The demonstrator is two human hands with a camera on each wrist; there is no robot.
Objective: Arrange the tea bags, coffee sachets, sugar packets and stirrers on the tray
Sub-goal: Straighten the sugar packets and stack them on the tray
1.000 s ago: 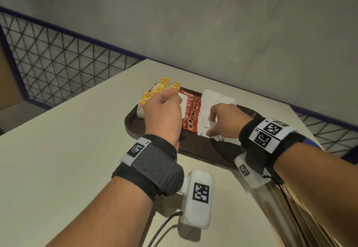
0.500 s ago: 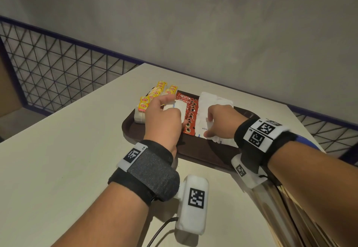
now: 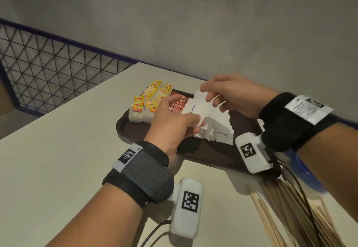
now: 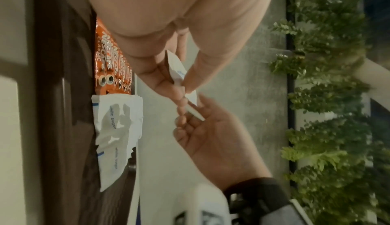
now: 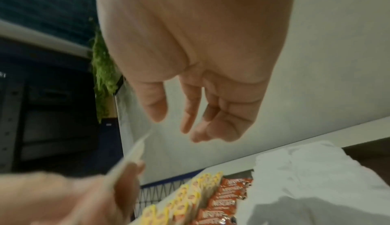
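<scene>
Head view: brown tray (image 3: pixel 135 130) sits on the tabletop (image 3: pixel 58 159), used here as the landmark. Tea bags (image 3: pixel 149 101) stand in rows at the tray's far left, coffee sachets (image 3: pixel 178 103) just right of them, sugar packets (image 3: pixel 219 128) fanned further right, likely grouped by kind for neat rows. Left hand (image 3: pixel 174 122) pinches a loose sugar packet (image 3: pixel 201 107) above the tray's middle; right hand (image 3: pixel 232 95) meets its far end, fingers loosely curled at the edge, probably to take or straighten it. Stirrers (image 3: pixel 280 217) lie off the tray, on the tabletop at its near right, not yet placed.

Left wrist view: thumb and fingers (image 4: pixel 168 85) clamp the packet edge-on; right fingertips touch its free end, grip unclear.

Right wrist view: right fingers (image 5: pixel 190 111) hang relaxed, nothing enclosed; packet tip sits just beside them, above the tray.
</scene>
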